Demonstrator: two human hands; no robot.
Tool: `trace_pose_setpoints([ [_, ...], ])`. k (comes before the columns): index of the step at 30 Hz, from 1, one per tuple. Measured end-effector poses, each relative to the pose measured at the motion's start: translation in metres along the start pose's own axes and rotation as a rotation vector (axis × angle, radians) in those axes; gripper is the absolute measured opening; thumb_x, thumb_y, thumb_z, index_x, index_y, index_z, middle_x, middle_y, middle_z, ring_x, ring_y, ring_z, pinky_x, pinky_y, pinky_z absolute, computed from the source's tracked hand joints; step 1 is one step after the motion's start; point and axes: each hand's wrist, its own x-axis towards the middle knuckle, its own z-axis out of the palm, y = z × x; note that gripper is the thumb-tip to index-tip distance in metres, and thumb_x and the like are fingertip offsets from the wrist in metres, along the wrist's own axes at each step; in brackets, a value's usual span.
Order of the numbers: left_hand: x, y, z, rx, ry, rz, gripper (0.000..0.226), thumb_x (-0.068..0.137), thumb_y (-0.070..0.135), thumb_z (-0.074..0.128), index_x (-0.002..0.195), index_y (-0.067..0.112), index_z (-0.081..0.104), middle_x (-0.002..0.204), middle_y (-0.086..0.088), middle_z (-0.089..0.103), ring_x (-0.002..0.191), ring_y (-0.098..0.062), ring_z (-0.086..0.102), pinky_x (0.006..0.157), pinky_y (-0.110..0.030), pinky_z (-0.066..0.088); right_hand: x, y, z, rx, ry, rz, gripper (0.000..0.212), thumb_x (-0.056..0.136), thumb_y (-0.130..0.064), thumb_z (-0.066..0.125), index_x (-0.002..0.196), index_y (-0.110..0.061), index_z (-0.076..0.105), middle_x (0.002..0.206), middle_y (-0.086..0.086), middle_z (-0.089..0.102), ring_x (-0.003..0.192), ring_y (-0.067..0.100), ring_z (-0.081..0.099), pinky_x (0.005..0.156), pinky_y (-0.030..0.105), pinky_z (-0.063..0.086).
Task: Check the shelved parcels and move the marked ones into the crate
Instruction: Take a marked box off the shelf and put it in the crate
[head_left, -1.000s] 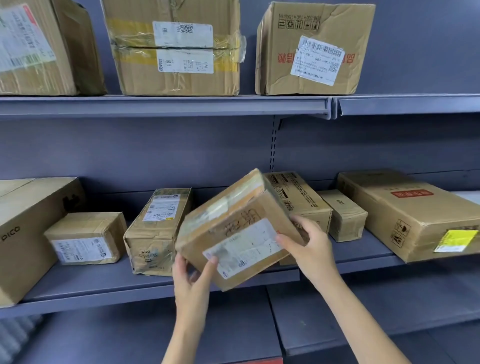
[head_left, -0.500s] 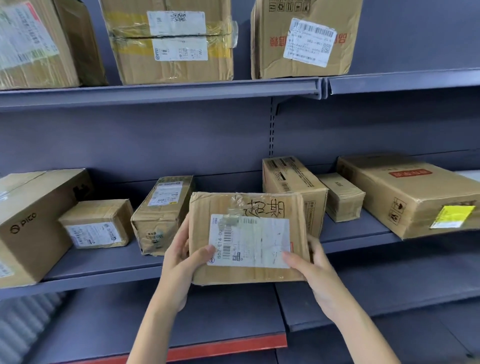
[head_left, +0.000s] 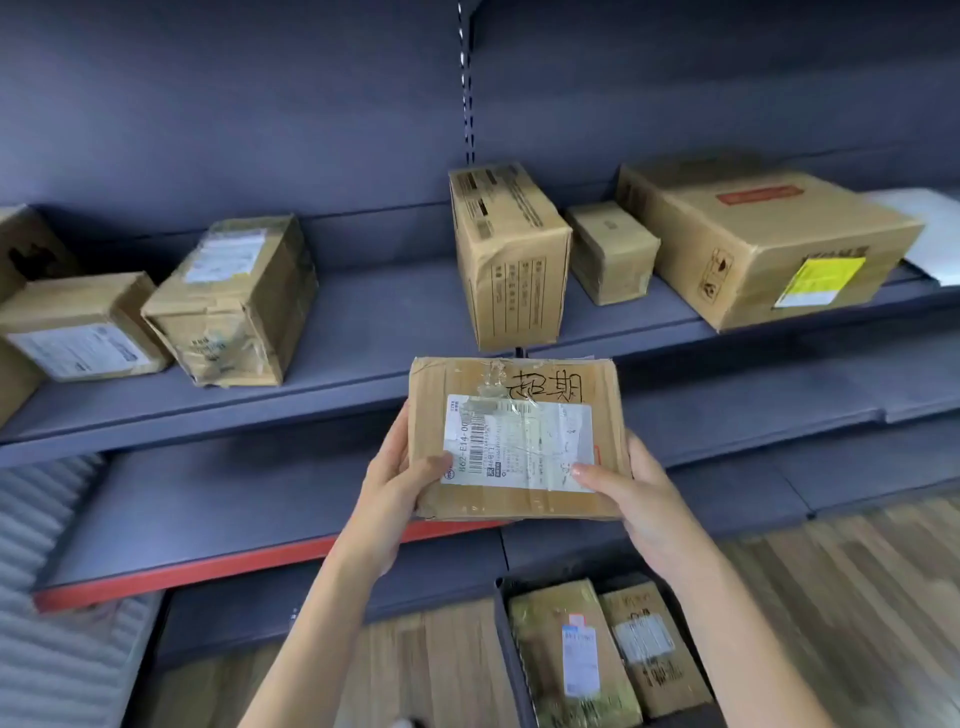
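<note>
I hold a flat cardboard parcel (head_left: 519, 405) in front of the shelf, its white label and black handwritten marking facing me. My left hand (head_left: 397, 486) grips its lower left corner, thumb on the label. My right hand (head_left: 631, 499) grips the lower right corner, thumb across the label too. Below, on the wooden floor, a dark crate (head_left: 511, 660) holds two parcels (head_left: 576, 660) side by side.
The grey shelf (head_left: 363, 332) carries several boxes: a tall box (head_left: 511, 260) just behind the held parcel, a small one (head_left: 613, 249), a large one with a yellow label (head_left: 763, 234), and crumpled boxes (head_left: 234, 301) on the left. A lower shelf with a red edge (head_left: 208, 569) juts out.
The view has tipped down, so the upper shelf has left the frame and the crate has come into view. The parcel, turned label-up a second ago, has come lower and towards me.
</note>
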Motion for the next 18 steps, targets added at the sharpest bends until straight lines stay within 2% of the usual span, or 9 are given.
trace_pose_setpoints([
  [3, -0.01, -0.019, 0.019, 0.028, -0.016, -0.108, 0.065, 0.075, 0.023, 0.064, 0.13, 0.047, 0.04, 0.118, 0.011, 0.064, 0.106, -0.012, 0.062, 0.073, -0.023, 0.053, -0.006, 0.013, -0.022, -0.053, 0.009, 0.031, 0.051, 0.076, -0.006, 0.069, 0.113, -0.038, 0.055, 0.106, -0.011, 0.069, 0.101, 0.008, 0.064, 0.09, 0.033, 0.049],
  [7, -0.02, -0.035, 0.043, 0.051, -0.02, -0.177, 0.065, 0.08, 0.024, 0.067, 0.13, 0.05, 0.037, 0.114, 0.016, 0.065, 0.102, -0.008, 0.064, 0.07, -0.018, 0.052, -0.01, 0.019, -0.048, -0.068, -0.015, 0.041, 0.061, 0.078, 0.0, 0.065, 0.107, -0.053, 0.055, 0.11, -0.015, 0.068, 0.101, 0.005, 0.064, 0.08, 0.024, 0.053],
  [11, -0.016, -0.042, 0.054, 0.035, -0.029, -0.234, 0.06, 0.084, 0.016, 0.064, 0.125, 0.052, 0.038, 0.105, 0.019, 0.067, 0.095, -0.006, 0.066, 0.065, -0.02, 0.054, -0.016, 0.025, -0.065, -0.018, 0.047, 0.058, 0.06, 0.081, 0.003, 0.06, 0.121, -0.041, 0.055, 0.114, -0.007, 0.068, 0.105, 0.014, 0.064, 0.081, 0.036, 0.055],
  [15, -0.004, -0.051, 0.06, 0.018, -0.049, -0.282, 0.056, 0.083, 0.01, 0.064, 0.115, 0.052, 0.046, 0.098, 0.021, 0.069, 0.088, -0.003, 0.067, 0.06, -0.021, 0.054, -0.026, 0.028, -0.072, -0.002, 0.15, 0.081, 0.054, 0.081, 0.0, 0.062, 0.111, -0.045, 0.059, 0.11, -0.008, 0.069, 0.1, 0.014, 0.066, 0.066, 0.03, 0.057],
  [18, 0.008, -0.062, 0.064, -0.016, -0.072, -0.313, 0.054, 0.082, 0.007, 0.062, 0.115, 0.048, 0.049, 0.101, 0.018, 0.069, 0.087, -0.003, 0.067, 0.062, -0.02, 0.054, -0.033, 0.028, -0.075, 0.011, 0.208, 0.096, 0.05, 0.082, -0.004, 0.062, 0.108, -0.046, 0.06, 0.11, -0.007, 0.069, 0.1, 0.015, 0.066, 0.069, 0.033, 0.057],
])
